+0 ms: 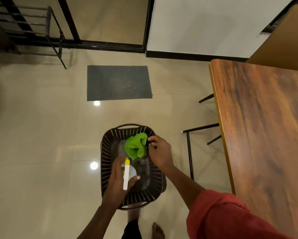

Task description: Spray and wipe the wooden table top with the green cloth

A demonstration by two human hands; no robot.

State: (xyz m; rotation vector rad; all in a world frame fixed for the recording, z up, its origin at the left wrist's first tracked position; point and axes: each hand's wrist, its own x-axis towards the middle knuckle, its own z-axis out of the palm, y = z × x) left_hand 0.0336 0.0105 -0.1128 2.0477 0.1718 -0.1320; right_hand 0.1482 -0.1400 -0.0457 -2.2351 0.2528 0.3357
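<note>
Left hand [118, 180] gripping spray bottle [126, 175] in basket [105, 163]; right hand [159, 152] pinching green cloth [136, 146]. Risk: cloth snags basket rim, bottle slips, bench [258, 121] unsprayed.

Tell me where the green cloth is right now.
The green cloth lies crumpled in the dark basket on the floor, at its far end, beside the right hand, left of the wooden table.

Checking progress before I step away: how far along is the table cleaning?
Just starting. Left hand holds the spray bottle over the basket; right hand reaches at the green cloth inside it. The wooden table top shows no spray or wiping yet.
</note>
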